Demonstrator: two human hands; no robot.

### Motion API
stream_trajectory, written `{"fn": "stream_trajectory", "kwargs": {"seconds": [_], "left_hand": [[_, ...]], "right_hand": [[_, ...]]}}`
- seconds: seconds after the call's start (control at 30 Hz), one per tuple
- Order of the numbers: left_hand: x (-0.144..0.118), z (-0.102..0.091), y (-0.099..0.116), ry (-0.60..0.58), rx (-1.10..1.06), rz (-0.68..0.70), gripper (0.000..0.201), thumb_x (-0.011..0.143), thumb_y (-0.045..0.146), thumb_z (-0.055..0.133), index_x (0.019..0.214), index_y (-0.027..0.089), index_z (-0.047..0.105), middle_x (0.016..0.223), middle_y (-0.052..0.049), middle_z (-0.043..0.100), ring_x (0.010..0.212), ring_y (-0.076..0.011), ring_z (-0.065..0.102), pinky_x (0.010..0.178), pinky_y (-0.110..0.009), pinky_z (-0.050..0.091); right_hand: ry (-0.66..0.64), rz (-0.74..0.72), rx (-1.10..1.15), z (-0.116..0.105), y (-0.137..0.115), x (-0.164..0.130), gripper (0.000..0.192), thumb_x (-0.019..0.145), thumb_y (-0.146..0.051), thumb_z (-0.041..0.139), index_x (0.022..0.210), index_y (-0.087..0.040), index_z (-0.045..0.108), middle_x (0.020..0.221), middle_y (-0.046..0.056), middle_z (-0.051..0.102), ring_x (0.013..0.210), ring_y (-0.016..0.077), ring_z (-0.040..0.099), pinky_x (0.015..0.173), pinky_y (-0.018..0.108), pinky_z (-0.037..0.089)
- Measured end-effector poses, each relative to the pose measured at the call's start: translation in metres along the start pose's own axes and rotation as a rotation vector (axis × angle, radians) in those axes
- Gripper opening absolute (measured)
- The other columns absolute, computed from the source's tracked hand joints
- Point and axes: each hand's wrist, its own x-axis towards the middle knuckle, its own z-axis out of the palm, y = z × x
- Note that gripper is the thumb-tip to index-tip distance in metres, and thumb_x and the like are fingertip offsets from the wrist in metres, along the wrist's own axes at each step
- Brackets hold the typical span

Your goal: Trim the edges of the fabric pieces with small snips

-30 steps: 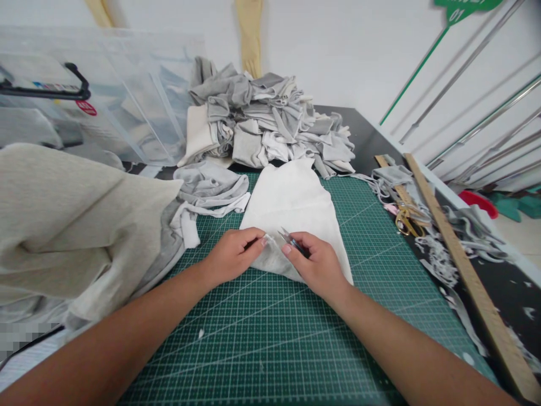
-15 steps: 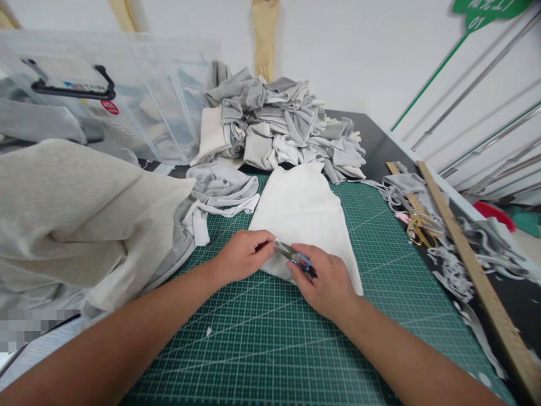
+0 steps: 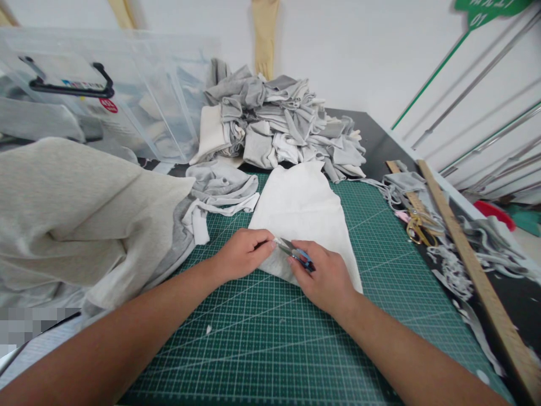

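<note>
A white piece of fabric [image 3: 304, 197] lies on the green cutting mat [image 3: 253, 349], its near edge lifted where my hands meet. My left hand [image 3: 243, 254] is closed, pinching a bit of that edge between thumb and fingers. In my right hand [image 3: 327, 276] is a pair of thread snips [image 3: 302, 258] with blue on the handle. Their blades are parted and point left, with the tips close to my left fingertips. Exactly what lies between the blades is too small to make out.
Beige and grey fabric [image 3: 97, 220] is heaped at the left. Behind it stands a clear plastic bin [image 3: 139, 107]. A pile of grey cloth pieces [image 3: 274, 118] sits at the back. Gold scissors [image 3: 416, 231], scraps [image 3: 452, 270] and a wooden ruler [image 3: 473, 265] lie at the right.
The blades of the snips have spread a little further apart. Both hands stay almost where they were, and the white fabric has not visibly moved.
</note>
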Motion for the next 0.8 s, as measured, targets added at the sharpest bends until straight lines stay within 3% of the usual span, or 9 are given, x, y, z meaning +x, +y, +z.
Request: {"fn": "stream_trajectory", "kwargs": {"seconds": [0.8], "left_hand": [[-0.0006,-0.0016,-0.0022,0.002,-0.022,0.014,0.024,0.09,0.025,0.047,0.074,0.015,0.061,0.056,0.006,0.05,0.054,-0.0074,0.046,0.053,-0.02,0.032]], "right_hand": [[0.032,0.014,0.067,-0.0008,-0.0008,0.0006,0.025,0.083,-0.026,0.058,0.107,-0.019,0.058,0.092,0.004,0.071,0.071,0.0147,0.066,0.066,0.028,0.052]]}}
